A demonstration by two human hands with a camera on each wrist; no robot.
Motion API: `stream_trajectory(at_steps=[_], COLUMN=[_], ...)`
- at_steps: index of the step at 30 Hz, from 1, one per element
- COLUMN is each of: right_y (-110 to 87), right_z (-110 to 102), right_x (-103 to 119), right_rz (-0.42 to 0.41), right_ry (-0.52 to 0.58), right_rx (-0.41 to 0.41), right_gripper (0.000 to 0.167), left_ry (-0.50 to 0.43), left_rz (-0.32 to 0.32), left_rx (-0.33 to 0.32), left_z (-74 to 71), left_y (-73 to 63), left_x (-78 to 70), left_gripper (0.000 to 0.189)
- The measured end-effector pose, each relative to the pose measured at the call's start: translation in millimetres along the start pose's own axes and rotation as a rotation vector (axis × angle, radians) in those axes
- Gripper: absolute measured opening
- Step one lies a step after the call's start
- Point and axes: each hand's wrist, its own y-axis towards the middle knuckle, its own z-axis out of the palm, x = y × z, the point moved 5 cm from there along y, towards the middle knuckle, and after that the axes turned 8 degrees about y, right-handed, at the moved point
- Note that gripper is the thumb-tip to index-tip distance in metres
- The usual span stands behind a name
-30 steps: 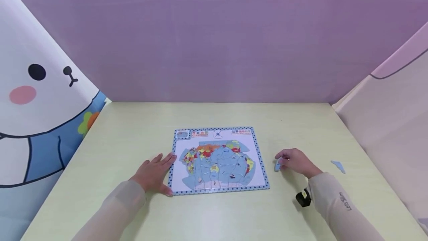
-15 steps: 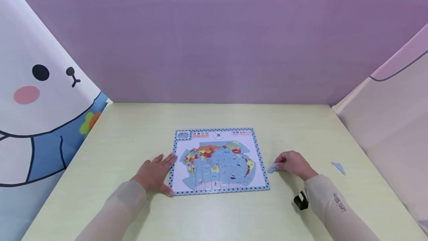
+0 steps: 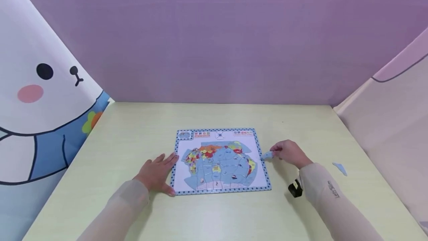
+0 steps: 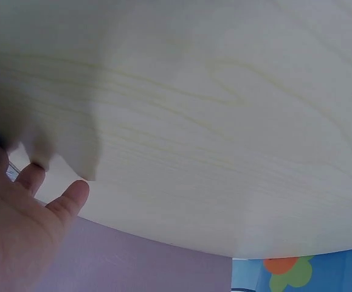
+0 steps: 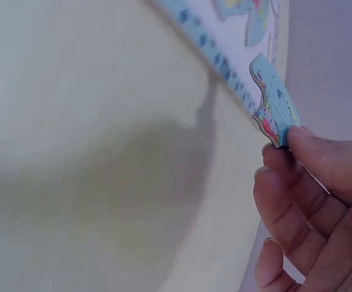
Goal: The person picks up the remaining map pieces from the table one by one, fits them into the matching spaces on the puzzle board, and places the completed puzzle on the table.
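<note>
On the table lies a world-map puzzle board (image 3: 219, 135) with a blue dotted border, most of its map filled with fitted pieces. My left hand (image 3: 156, 173) rests on the board's left edge, fingers spread. In the left wrist view that hand (image 4: 24, 213) shows at the lower left. Between thumb and forefinger, my right hand (image 3: 290, 152) pinches a blue puzzle piece (image 3: 267, 155) by the board's right edge. Up close in the right wrist view, this puzzle piece (image 5: 276, 103) is light blue with a small coloured patch, raised above the table in the right hand (image 5: 321, 194).
Another light-blue puzzle piece (image 3: 340, 168) lies on the table (image 3: 301, 122) to the right of the right hand. A purple cloth wall (image 3: 217, 40) stands behind the table, and a printed cloth (image 3: 50, 122) borders it on the left.
My right hand has moved left and slightly away from me, bringing the pinched puzzle piece up to the board's right edge. The left hand stays on the board's left edge.
</note>
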Motion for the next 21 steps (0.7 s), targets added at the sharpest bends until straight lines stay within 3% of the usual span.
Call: stream_trajectory(at_steps=[11,21], right_y=[34.2,50.2], right_z=[29.6,55.8], right_x=[28.8,60.0], right_rz=[0.093,0.047], right_ry=[0.139,0.204], right_rx=[-0.018,-0.064], right_gripper=[0.019,0.021], left_ry=[0.055,0.077], left_rz=[0.014,0.026], left_rx=[-0.036,-0.057], left_z=[2.3,1.3], left_y=[0.7,-0.9], left_x=[-0.3,1.4], left_gripper=[0.113,0.115])
